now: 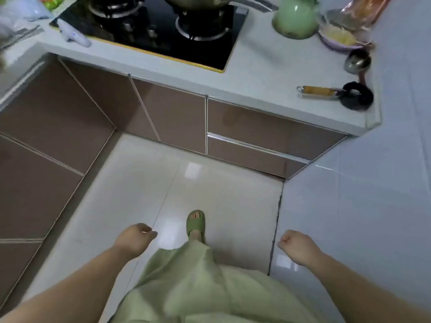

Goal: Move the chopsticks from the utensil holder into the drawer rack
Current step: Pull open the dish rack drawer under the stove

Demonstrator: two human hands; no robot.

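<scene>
No chopsticks, utensil holder or drawer rack show in the head view. My left hand point(136, 237) hangs low over the floor with its fingers curled and nothing in it. My right hand point(297, 245) is held at the same height on the right, closed in a loose fist, also with nothing in it. Two brown drawers point(268, 136) sit shut under the right end of the white countertop point(268, 73), well ahead of both hands.
A black gas hob point(151, 31) with a pan is set into the countertop. A green kettle point(295, 18), a bowl point(339, 39), a ladle point(356, 62) and a peeler point(319, 92) lie at the right. Brown cabinet doors point(46, 141) line the left. White tiled wall point(384, 183) stands right.
</scene>
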